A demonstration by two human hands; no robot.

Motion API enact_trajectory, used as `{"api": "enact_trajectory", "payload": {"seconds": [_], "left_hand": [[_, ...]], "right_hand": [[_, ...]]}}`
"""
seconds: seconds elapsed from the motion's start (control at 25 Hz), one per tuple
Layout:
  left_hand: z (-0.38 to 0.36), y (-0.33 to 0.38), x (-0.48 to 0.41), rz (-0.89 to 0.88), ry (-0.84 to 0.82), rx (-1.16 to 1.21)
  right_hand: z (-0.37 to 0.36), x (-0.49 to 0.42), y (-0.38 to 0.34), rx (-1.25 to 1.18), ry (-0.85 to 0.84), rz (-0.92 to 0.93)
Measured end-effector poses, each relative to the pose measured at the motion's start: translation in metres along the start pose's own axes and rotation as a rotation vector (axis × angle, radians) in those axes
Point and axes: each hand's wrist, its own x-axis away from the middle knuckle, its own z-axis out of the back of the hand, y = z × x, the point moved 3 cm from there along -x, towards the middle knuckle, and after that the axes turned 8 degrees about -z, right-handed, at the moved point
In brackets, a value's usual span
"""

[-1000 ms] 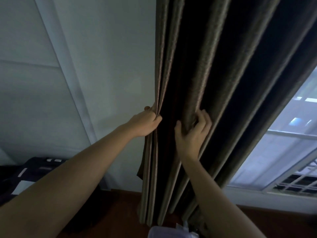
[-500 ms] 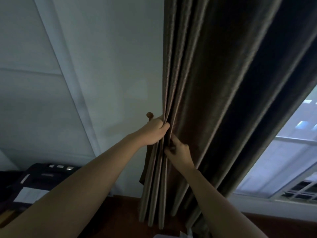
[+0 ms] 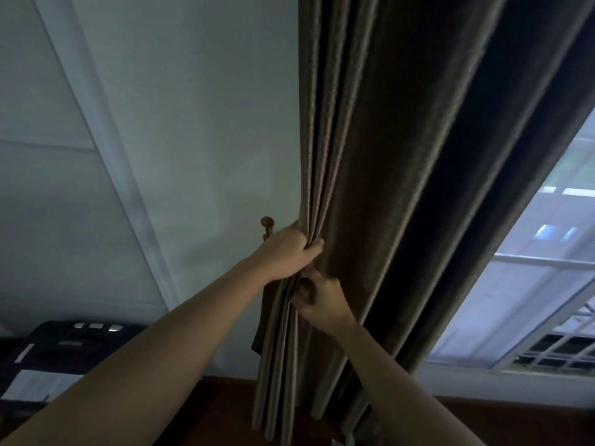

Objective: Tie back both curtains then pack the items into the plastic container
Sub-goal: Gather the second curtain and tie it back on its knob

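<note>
**Gather tight at the peg before tying**

The curtain (image 3: pixel 370 188) hangs in deep brown folds beside the window (image 3: pixel 547 284), its leading edge bunched against the wall; I have the left hand (image 3: pixel 286 252) wrapped round that bunch, fingers curled and pressed together over the pleats, thumb behind where I cannot see it. The right hand (image 3: pixel 322 300) sits just beneath, touching the left, fingers curled in and pinching a fold; exactly which fold I cannot tell.

Just behind the left knuckles a wooden knob (image 3: pixel 267 222) stands out from the wall; a dark strip (image 3: pixel 262 317) hangs below it behind the folds, which I take for the tieback.

To do this well I would hold the bundle level with the knob; sweep the loose right-hand pleats in so none sag; let the left hand alone bear the cloth; then free the right to fetch the strip round. The risk is heavy fabric slipping as grip changes.
</note>
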Motion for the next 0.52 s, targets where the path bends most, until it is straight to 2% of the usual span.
{"api": "enact_trajectory", "payload": {"seconds": [0.08, 0.12, 0.16, 0.2, 0.36, 0.44, 0.52], "left_hand": [[0.003, -0.007, -0.001, 0.015, 0.014, -0.038], [0.004, -0.01, 0.001, 0.028, 0.016, -0.036], [0.005, -0.013, 0.002, 0.047, 0.022, -0.028], [0.006, -0.014, 0.004, 0.064, 0.043, -0.022], [0.003, -0.017, 0.007, 0.073, 0.064, -0.038], [0.004, -0.018, 0.01, 0.059, 0.073, -0.048], [0.007, -0.02, 0.011, 0.068, 0.094, -0.055]], "right_hand": [[0.03, -0.002, -0.007, 0.201, 0.398, 0.138], [0.051, -0.005, -0.013, 0.205, 0.639, 0.154], [0.071, -0.01, -0.016, 0.131, 0.811, 0.134], [0.087, -0.017, -0.02, 0.03, 0.877, 0.089], [0.119, -0.045, -0.014, -0.191, 0.817, -0.167], [0.128, -0.049, -0.003, -0.142, 0.833, -0.306], [0.13, -0.051, 0.009, -0.012, 0.791, -0.321]]}}
